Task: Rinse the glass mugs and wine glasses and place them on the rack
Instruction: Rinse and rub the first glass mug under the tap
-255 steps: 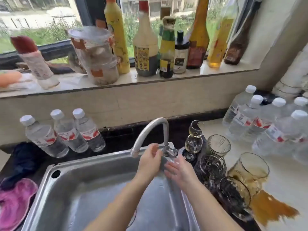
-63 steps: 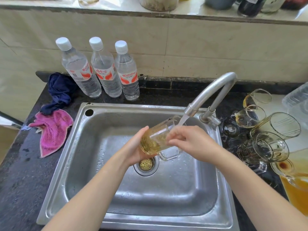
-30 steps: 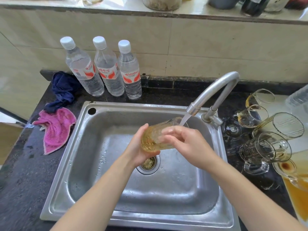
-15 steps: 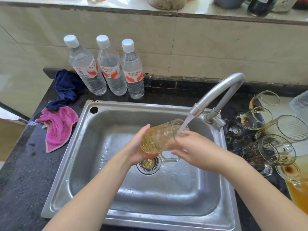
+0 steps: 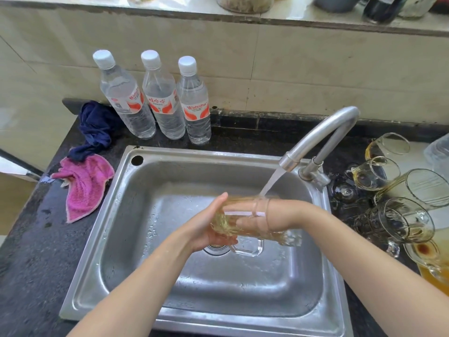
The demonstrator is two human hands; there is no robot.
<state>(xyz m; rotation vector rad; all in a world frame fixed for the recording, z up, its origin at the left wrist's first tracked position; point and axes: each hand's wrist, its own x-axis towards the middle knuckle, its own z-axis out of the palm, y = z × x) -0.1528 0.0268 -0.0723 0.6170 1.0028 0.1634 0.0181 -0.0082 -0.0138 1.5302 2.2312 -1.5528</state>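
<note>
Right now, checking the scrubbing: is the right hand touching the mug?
Touching. Head view shows the right hand inside the glass mug, fingers against its wall.

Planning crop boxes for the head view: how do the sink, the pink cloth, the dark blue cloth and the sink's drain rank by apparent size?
1. sink
2. pink cloth
3. dark blue cloth, somewhat smaller, though farther away and bunched, so unsure
4. drain, partly hidden behind the left hand

A dark speckled countertop surrounds a steel sink. Three capped water bottles stand at its back edge, with a navy cloth and a pink towel to the left. Right of the faucet, stained glass mugs and wine glasses lie clustered together.
</note>
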